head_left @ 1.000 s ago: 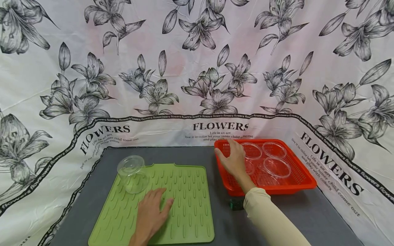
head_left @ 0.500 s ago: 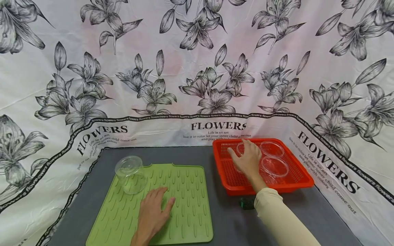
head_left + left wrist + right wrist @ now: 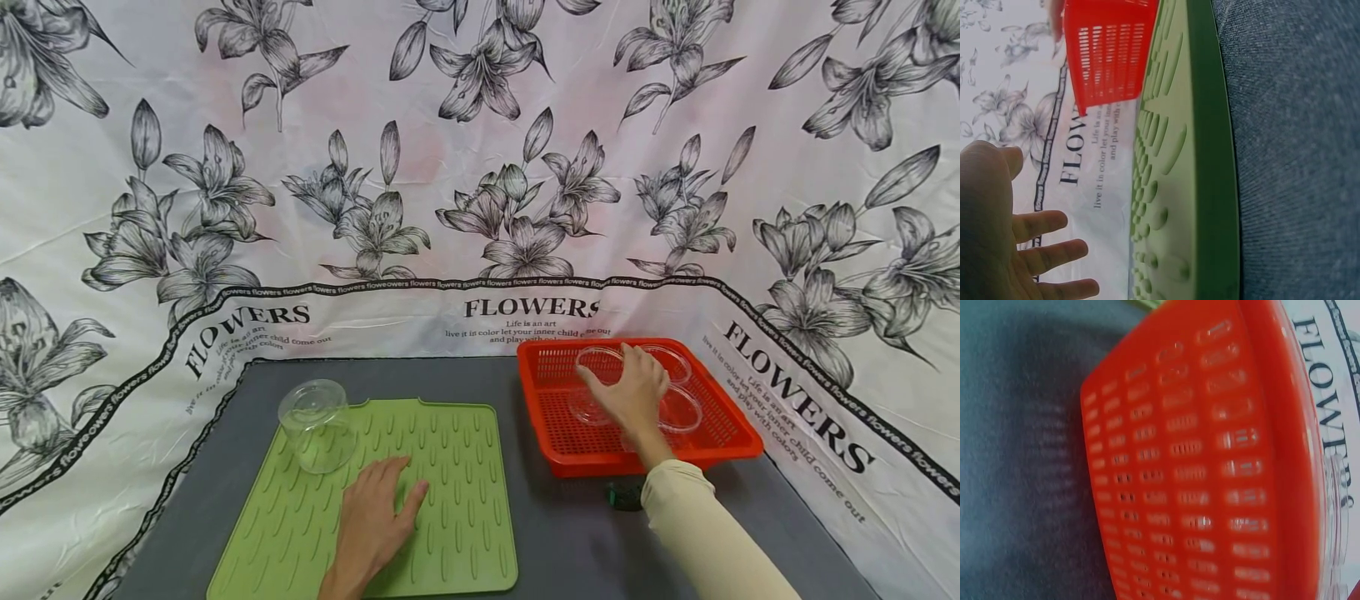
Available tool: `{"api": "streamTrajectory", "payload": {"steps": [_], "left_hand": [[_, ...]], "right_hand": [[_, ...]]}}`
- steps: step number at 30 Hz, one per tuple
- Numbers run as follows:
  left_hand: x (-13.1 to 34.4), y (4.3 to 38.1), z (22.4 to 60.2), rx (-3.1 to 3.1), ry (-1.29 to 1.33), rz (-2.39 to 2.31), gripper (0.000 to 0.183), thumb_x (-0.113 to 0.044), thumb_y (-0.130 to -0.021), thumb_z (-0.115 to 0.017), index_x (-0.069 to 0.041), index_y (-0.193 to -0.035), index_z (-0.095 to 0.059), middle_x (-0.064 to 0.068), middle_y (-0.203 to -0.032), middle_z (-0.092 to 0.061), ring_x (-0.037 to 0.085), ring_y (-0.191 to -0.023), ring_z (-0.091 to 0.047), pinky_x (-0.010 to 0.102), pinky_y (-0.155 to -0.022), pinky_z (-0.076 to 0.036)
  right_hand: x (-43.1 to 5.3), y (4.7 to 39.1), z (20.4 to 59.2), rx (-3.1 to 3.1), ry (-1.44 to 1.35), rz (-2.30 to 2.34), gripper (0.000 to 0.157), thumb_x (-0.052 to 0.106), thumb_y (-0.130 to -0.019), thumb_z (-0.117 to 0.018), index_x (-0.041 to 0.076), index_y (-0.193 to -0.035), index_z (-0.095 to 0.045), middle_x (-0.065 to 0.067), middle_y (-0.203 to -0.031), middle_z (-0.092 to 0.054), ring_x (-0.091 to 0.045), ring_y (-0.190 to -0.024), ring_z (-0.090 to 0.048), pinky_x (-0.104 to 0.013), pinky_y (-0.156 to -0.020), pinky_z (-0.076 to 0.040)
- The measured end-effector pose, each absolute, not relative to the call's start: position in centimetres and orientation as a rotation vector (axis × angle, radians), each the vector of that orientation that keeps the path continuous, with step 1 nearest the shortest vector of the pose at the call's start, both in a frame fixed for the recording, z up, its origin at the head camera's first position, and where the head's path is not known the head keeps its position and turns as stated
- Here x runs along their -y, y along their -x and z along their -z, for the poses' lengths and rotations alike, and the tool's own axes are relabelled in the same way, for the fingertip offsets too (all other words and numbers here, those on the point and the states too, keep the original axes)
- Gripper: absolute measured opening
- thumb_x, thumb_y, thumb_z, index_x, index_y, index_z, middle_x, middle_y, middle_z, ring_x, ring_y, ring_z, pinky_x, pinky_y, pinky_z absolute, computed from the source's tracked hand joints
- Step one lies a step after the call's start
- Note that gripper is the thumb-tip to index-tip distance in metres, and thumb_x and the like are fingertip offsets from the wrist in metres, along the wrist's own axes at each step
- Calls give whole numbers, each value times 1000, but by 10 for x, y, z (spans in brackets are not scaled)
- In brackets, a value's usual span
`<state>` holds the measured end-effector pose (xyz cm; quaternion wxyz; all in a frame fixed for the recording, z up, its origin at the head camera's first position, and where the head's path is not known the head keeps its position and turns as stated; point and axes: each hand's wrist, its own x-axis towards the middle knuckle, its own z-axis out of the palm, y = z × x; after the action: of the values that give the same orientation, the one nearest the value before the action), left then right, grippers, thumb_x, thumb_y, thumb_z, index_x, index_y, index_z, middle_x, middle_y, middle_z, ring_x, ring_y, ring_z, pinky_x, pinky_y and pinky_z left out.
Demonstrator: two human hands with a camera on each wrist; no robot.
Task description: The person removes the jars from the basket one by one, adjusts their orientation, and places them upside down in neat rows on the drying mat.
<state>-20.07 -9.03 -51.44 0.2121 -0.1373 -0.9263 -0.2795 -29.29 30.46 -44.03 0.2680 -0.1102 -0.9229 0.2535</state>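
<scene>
My left hand [image 3: 375,517] hovers palm-down over the green ridged mat [image 3: 450,500], fingers spread and holding nothing. In the left wrist view the same hand [image 3: 1022,237] shows its fingers apart from the mat. A clear plastic cup [image 3: 318,429] stands on the mat's far left corner. My right hand [image 3: 633,396] is over the red basket [image 3: 551,454], thumb and fingers parted, among several clear cups. One cup's rim [image 3: 598,350] lies just left of the fingers; another cup [image 3: 686,425] is partly hidden behind the hand. The right wrist view shows the basket's slotted side [image 3: 1179,456], not the hand.
A grey table [image 3: 555,550] lies beneath mat and basket. A flower-printed curtain [image 3: 420,167] hangs behind it and at both sides. A small dark green object [image 3: 624,497] sits by my right wrist.
My right hand has moved to the right across the basket, from its left side to over its middle. The left hand has stayed nearly still above the mat.
</scene>
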Motion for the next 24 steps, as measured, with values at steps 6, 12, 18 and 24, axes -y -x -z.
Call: {"api": "streamTrajectory", "payload": {"steps": [6, 12, 18, 24], "left_hand": [[89, 201, 515, 2568, 380, 795, 45, -45, -98, -63, -12, -128, -68, 9, -127, -70, 35, -122, -62, 60, -93, -50], [89, 201, 517, 2566, 373, 799, 44, -44, -97, -66, -12, -127, -69, 10, -126, -70, 35, -121, -63, 60, -93, -51], [90, 201, 517, 2582, 363, 805, 44, -44, -97, -66, -13, -128, -69, 9, -127, -71, 35, -122, -63, 60, -96, -50], [91, 200, 517, 2572, 370, 813, 43, -44, -98, -65, -14, -129, -68, 8, -128, -70, 34, -122, -63, 59, -96, -50]], "right_hand": [[-313, 289, 436, 2523, 324, -626, 96, 62, -84, -72, 0, -150, -41, -29, -154, -40, -50, -143, -29, -70, -117, -15], [-321, 290, 431, 2582, 314, -585, 100, 67, -82, -70, 0, -150, -41, -32, -151, -40, -53, -141, -29, -75, -115, -11], [-329, 295, 428, 2716, 328, -550, 109, 77, -79, -65, 0, -152, -39, -34, -154, -34, -55, -144, -23, -80, -115, -4], [-339, 298, 425, 2823, 330, -498, 118, 85, -77, -59, 0, -155, -35, -35, -157, -29, -57, -145, -18, -82, -114, -2]]}}
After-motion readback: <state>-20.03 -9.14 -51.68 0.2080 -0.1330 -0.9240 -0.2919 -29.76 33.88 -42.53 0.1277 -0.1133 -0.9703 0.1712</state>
